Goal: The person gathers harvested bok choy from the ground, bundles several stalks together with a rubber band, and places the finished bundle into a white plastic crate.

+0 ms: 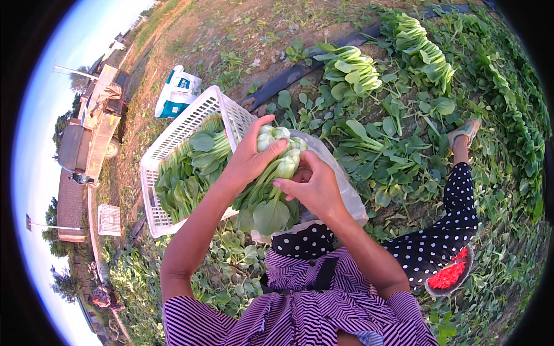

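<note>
A bunch of bok choy (272,173) lies over my lap, its pale stem ends up and its leaves toward me. My left hand (251,155) spreads its fingers and thumb around the stem ends from the left. On the right side, my right hand (314,184) has thumb and fingers around the outer stalks. Beneath the bunch is a translucent plastic sheet (346,199). Close by on the left, a white plastic crate (151,216) holds several bok choy bunches (186,160) tied with red bands.
Heaps of bok choy (352,71) and a longer row (422,49) lie on the ground at the upper right, near a black hose (290,75). A bowl of red bands (448,277) stands by my leg. A white-and-green bag (177,93), another crate (109,219), a three-wheeled truck (95,125) and a person (104,298) are farther left.
</note>
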`<state>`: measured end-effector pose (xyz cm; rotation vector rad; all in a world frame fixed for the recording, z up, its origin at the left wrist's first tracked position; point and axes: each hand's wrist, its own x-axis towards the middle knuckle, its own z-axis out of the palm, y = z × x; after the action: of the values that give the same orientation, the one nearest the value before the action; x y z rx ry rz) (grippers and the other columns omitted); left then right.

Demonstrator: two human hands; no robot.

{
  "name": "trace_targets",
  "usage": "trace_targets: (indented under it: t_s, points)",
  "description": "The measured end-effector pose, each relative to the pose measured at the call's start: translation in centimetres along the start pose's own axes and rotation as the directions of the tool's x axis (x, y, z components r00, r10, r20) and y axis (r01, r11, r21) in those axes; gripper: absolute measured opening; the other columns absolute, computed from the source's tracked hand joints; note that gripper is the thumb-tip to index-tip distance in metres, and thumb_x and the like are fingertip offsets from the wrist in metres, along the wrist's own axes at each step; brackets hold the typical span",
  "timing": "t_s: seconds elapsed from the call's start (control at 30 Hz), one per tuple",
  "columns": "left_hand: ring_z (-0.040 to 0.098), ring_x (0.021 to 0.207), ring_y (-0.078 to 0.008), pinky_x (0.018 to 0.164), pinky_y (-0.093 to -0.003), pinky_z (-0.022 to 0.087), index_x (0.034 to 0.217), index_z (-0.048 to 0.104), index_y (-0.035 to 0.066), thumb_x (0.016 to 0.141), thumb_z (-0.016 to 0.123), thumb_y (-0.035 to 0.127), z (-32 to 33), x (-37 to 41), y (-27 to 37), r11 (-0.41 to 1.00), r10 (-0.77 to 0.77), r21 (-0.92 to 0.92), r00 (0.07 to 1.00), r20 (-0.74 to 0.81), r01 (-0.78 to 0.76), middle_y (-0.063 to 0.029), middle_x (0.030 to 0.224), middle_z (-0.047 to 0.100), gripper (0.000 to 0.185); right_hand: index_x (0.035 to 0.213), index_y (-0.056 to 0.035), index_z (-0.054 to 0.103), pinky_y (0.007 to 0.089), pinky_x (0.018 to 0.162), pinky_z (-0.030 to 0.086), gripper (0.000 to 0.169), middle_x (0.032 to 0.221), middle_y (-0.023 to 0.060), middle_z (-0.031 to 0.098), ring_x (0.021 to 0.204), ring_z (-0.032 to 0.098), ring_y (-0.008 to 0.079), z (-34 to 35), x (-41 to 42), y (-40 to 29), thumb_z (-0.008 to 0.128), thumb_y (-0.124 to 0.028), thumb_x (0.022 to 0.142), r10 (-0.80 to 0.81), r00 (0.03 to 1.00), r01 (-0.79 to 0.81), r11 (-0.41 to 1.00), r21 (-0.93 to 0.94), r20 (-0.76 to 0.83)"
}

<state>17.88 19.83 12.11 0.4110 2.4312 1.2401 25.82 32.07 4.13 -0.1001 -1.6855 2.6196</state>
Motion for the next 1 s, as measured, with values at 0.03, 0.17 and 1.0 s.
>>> trace_targets:
  t_s: [0.03,0.17,1.0]
  points:
    - [0.049,0.109,-0.0147,0.095,-0.0296,0.039,0.133,0.042,0.012,0.090,0.061,0.035,-0.2,-0.1,0.1,1.000,-0.012,0.007,1.000,0.016,0.012,-0.0083,0.118,0.053,0.052,0.105,0.0048,0.052,0.0226,0.050,0.051,0.042,0.085,0.0071,0.062,0.064,0.060,0.0075,0.1,0.0,-0.2,0.077,-0.006,0.073,0.016,1.000,-0.015,0.999,-0.037,0.007]
    - [0.048,0.110,-0.0154,0.096,-0.0303,0.039,0.135,0.040,0.012,0.087,0.063,0.039,-0.6,0.2,0.1,0.983,-0.110,-0.139,0.989,0.099,0.123,-0.0092,0.118,0.052,0.059,0.095,0.0036,0.052,0.0249,0.051,0.049,0.045,0.077,0.0073,0.063,0.062,0.061,0.0103,0.3,0.3,-1.6,0.082,-0.018,0.070,0.097,0.994,-0.102,0.982,-0.158,-0.042]
    - [0.047,0.115,-0.0192,0.100,-0.0331,0.037,0.148,0.012,0.011,0.079,0.073,0.022,-0.9,-0.3,0.0,0.996,0.036,-0.087,0.978,0.207,-0.018,-0.0110,0.126,0.046,0.092,0.101,0.0046,0.046,0.0286,0.047,0.052,0.037,0.080,0.0114,0.061,0.062,0.064,0.0158,2.5,0.6,0.3,0.072,-0.009,0.078,-0.052,0.987,0.056,0.998,0.022,-0.153]
